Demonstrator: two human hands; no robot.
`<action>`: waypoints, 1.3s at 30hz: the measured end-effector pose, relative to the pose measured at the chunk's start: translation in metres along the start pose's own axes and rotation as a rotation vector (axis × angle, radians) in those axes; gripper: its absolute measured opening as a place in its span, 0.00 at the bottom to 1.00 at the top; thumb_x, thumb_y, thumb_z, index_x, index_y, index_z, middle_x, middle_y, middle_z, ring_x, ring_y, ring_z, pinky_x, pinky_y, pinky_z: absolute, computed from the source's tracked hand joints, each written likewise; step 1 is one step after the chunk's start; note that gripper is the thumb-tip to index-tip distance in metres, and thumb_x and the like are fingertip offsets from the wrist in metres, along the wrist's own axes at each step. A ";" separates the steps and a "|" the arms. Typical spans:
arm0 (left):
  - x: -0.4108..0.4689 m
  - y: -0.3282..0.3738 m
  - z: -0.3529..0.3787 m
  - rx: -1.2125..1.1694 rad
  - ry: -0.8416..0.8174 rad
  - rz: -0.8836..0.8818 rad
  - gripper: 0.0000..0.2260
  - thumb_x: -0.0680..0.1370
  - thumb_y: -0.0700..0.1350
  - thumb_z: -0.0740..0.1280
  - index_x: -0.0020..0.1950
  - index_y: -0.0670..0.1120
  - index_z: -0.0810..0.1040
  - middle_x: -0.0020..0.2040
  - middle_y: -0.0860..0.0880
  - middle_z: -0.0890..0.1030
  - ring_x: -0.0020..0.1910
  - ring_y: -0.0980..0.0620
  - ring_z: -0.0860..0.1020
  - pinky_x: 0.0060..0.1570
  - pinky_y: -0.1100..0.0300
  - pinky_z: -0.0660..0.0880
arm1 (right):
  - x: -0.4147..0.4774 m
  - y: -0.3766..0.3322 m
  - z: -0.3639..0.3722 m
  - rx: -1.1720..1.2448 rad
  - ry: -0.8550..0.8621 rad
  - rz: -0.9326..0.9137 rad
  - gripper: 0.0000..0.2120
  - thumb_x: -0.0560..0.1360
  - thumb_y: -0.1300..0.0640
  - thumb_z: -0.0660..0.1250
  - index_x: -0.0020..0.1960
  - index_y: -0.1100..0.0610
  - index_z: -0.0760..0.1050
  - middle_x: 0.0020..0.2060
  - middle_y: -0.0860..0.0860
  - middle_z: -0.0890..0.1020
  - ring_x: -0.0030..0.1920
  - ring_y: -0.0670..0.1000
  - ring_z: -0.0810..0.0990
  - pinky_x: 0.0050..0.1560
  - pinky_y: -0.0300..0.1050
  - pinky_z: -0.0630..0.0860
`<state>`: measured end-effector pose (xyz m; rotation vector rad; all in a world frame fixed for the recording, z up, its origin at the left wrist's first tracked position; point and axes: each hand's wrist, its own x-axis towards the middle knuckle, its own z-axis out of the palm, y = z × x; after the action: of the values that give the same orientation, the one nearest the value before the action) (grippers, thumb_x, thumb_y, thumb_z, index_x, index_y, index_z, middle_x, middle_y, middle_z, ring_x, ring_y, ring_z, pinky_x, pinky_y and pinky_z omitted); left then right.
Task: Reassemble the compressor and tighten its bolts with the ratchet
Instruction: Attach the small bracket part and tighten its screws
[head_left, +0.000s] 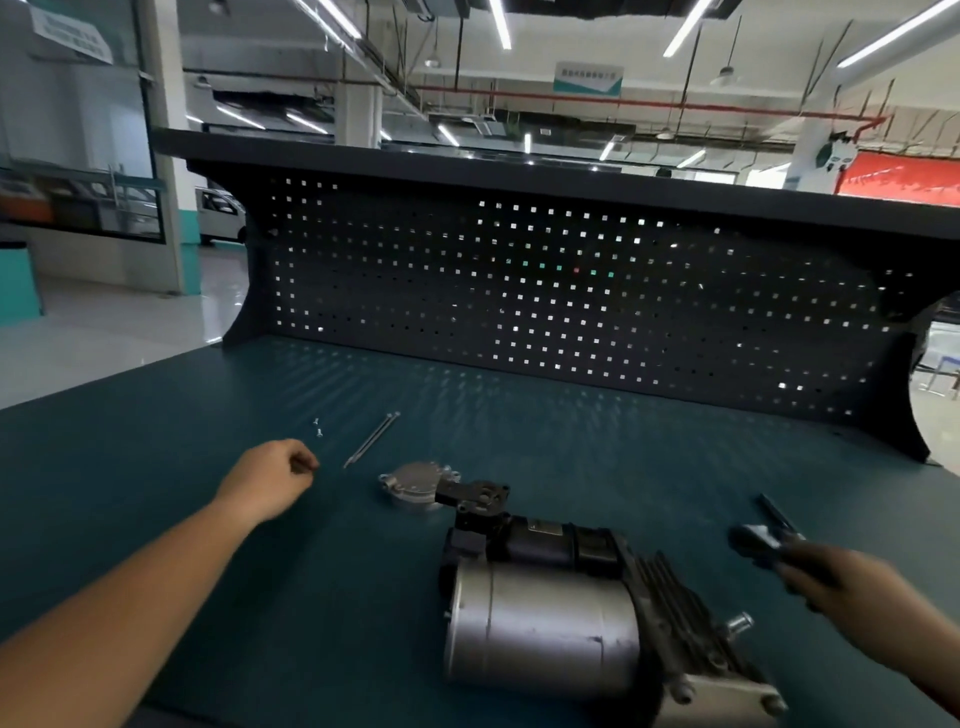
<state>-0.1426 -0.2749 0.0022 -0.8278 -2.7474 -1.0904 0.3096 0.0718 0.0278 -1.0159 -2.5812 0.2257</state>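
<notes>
The compressor (545, 629), a silver cylinder with a dark finned body, lies on the teal bench at the front. Behind it lies a round silver cover (415, 486) joined to a black bracket (475, 496). Two long thin bolts (371, 439) lie side by side further back, with two small screws (318, 427) to their left. My left hand (270, 480) hovers with curled fingers just left of the long bolts; I cannot tell if it pinches anything. My right hand (852, 582) grips the dark handle of the ratchet (763, 532), to the right of the compressor.
A dark pegboard back panel (571, 296) with a shelf on top closes off the far side of the bench (208, 519). The bench's left edge runs diagonally at the left, with workshop floor beyond.
</notes>
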 end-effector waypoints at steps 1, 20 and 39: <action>0.006 0.000 0.005 0.010 -0.004 -0.010 0.08 0.73 0.38 0.69 0.42 0.52 0.78 0.46 0.49 0.82 0.44 0.52 0.77 0.46 0.60 0.72 | 0.008 -0.013 0.008 -0.050 -0.038 0.007 0.05 0.76 0.57 0.66 0.50 0.52 0.80 0.33 0.46 0.79 0.36 0.49 0.78 0.38 0.40 0.66; 0.087 -0.015 0.020 0.250 0.064 0.034 0.15 0.77 0.37 0.64 0.63 0.45 0.76 0.60 0.43 0.73 0.58 0.43 0.73 0.57 0.53 0.72 | 0.155 -0.264 -0.019 -0.342 -0.268 -0.328 0.20 0.77 0.45 0.61 0.51 0.62 0.78 0.49 0.56 0.81 0.49 0.54 0.78 0.52 0.44 0.74; 0.140 -0.032 0.032 0.429 -0.216 0.317 0.20 0.80 0.38 0.61 0.72 0.49 0.68 0.64 0.46 0.74 0.62 0.49 0.73 0.62 0.60 0.68 | 0.173 -0.352 0.078 -0.481 -0.407 -0.738 0.17 0.78 0.49 0.62 0.64 0.54 0.73 0.65 0.54 0.68 0.66 0.56 0.66 0.63 0.55 0.70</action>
<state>-0.2742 -0.2097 -0.0053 -1.3027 -2.7214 -0.3563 -0.0580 -0.0680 0.0986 -0.0645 -3.2621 -0.4407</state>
